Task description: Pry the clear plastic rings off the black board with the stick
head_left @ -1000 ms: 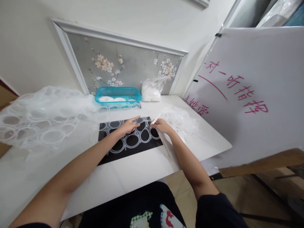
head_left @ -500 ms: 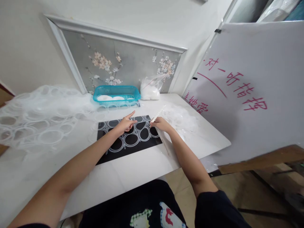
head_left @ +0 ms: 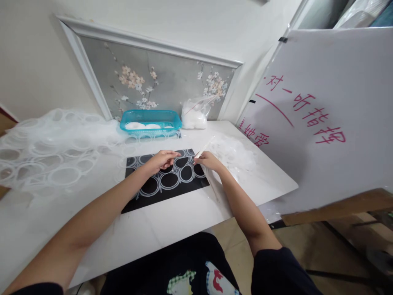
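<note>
A clear plastic sheet of joined rings (head_left: pixel 172 180) lies on a black mat (head_left: pixel 135 203) on the white table (head_left: pixel 172 225). My left hand (head_left: pixel 161 159) rests on the rings, its fingers curled together in a pinch; what they hold is too small to make out. My right hand (head_left: pixel 208 160) is closed on a thin white stick (head_left: pixel 204 147) that points up and away, its tip near the sheet's right end.
A teal basket (head_left: pixel 150 121) with white discs stands at the back, beside a plastic bag of white pieces (head_left: pixel 194 116). Piles of clear ring sheets lie at the left (head_left: pixel 52 147) and right (head_left: pixel 235 153). A whiteboard with red writing (head_left: pixel 316 114) leans at the right.
My left forefinger, stretched out half a second ago, has curled in to meet the thumb. My right hand with the stick has stayed in place.
</note>
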### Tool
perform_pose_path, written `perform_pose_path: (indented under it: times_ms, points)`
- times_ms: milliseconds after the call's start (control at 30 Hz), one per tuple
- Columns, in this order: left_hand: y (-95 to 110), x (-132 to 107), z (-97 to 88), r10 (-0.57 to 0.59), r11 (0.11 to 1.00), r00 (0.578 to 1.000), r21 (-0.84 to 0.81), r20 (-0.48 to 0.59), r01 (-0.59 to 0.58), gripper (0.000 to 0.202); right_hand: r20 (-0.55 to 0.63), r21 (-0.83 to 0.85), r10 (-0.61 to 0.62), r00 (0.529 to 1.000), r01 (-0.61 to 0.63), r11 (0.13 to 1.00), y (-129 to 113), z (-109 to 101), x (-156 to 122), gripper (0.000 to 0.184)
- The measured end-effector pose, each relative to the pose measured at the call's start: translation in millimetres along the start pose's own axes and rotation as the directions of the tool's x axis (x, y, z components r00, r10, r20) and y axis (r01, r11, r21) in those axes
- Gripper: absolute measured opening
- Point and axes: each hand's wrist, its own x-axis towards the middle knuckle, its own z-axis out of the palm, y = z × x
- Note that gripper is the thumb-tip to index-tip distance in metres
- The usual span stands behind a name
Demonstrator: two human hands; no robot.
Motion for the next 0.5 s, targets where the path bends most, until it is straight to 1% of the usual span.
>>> perform_pose_path:
  times_ms: [67,133,233,300,333,400,500]
  points:
    - [16.8,-11.9,-0.7,0.025,0.999,1.000,-0.025,0.009,-0.025,0.022,0.003,-0.008,-0.003,1.000,0.003,1.000,-1.1,-0.4,-0.6,0.011]
    - [38.7,-31.8,-1.1,0.066,0.997,0.998,-0.053,0.023,-0.065,0.022,0.007,-0.012,-0.006,1.000,0.006,1.000,-1.5,-0.6,-0.7,0.012]
    - [72.6,-74.7,0.1,0.180,0.978,0.982,-0.122,0.057,-0.172,0.026,0.004,-0.012,-0.003,1.000,0.003,1.000,-0.8,-0.4,-0.2,0.012]
    - [90.4,-106.9,1.7,0.240,0.960,0.969,-0.164,0.062,-0.228,0.029,0.001,-0.008,-0.003,1.000,0.003,1.000,-0.6,-0.1,-0.1,0.012]
    - [96.9,-122.2,2.3,0.276,0.946,0.958,-0.201,0.082,-0.255,0.032,0.000,-0.006,-0.004,1.000,0.004,1.000,-0.7,0.0,-0.3,0.012]
    - [105.0,-148.8,2.9,0.367,0.906,0.922,-0.274,0.123,-0.324,0.035,0.003,-0.003,-0.010,1.000,0.010,1.000,-1.3,0.3,-1.2,0.013]
    - [108.5,-176.2,2.1,0.466,0.853,0.862,-0.360,0.201,-0.377,0.032,0.002,-0.002,-0.020,1.000,0.020,1.000,-1.5,0.9,-2.8,0.015]
